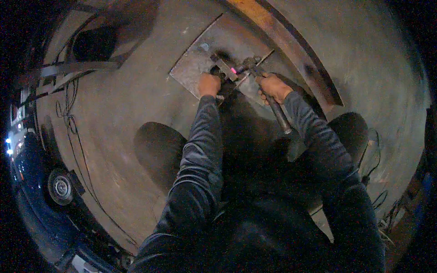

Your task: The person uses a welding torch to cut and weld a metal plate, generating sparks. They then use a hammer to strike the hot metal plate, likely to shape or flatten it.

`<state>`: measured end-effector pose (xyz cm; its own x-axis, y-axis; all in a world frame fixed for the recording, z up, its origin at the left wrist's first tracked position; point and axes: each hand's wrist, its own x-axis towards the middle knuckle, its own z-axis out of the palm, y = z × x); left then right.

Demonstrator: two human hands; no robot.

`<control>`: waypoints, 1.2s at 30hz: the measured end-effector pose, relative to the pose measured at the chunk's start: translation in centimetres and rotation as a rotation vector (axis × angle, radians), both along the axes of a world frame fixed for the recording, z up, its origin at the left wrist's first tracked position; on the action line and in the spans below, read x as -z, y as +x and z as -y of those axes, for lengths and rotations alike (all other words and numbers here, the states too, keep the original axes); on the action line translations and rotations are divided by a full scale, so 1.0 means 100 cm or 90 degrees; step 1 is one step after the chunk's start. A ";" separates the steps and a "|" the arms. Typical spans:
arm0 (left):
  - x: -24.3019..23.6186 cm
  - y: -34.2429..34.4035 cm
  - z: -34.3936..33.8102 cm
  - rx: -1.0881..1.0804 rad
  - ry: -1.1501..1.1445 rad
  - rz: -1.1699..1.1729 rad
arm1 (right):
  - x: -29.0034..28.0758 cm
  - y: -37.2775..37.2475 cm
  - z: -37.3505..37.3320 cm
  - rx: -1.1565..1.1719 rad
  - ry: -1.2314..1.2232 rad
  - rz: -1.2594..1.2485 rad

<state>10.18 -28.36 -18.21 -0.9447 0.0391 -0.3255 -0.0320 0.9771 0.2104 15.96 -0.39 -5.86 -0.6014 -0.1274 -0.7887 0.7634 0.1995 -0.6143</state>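
Observation:
My right hand [273, 87] is wrapped round the long dark handle of a hammer [279, 114], whose head end points away from me over a metal plate. That plate [193, 57] lies flat on the floor, rusty and grey. Closed in a fist, my left hand [209, 85] sits over the plate's near part; what its fingers hold is dark and hard to make out. Just beyond it lies a short metal block [226, 70]. A small bright pink glowing spot [234, 71] shows between the block and the hammer's head.
A long curved-looking steel beam [300, 50], partly orange, lies beyond the plate to the right. Dark metal framing [86, 68] stands at the far left. Cables [70, 120] trail over the floor there, near a dark blue vehicle [36, 186] with a wheel. My knees flank the work.

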 end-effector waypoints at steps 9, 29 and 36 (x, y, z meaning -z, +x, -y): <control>-0.029 -0.025 0.022 -0.197 -0.038 0.047 | -0.023 0.010 0.035 -0.005 -0.084 0.085; -0.006 -0.061 0.054 -0.064 -0.116 0.228 | 0.053 0.053 0.059 -0.277 0.440 -0.697; -0.020 -0.035 0.042 0.211 -0.126 0.255 | -0.010 0.028 0.042 0.326 -0.036 -0.051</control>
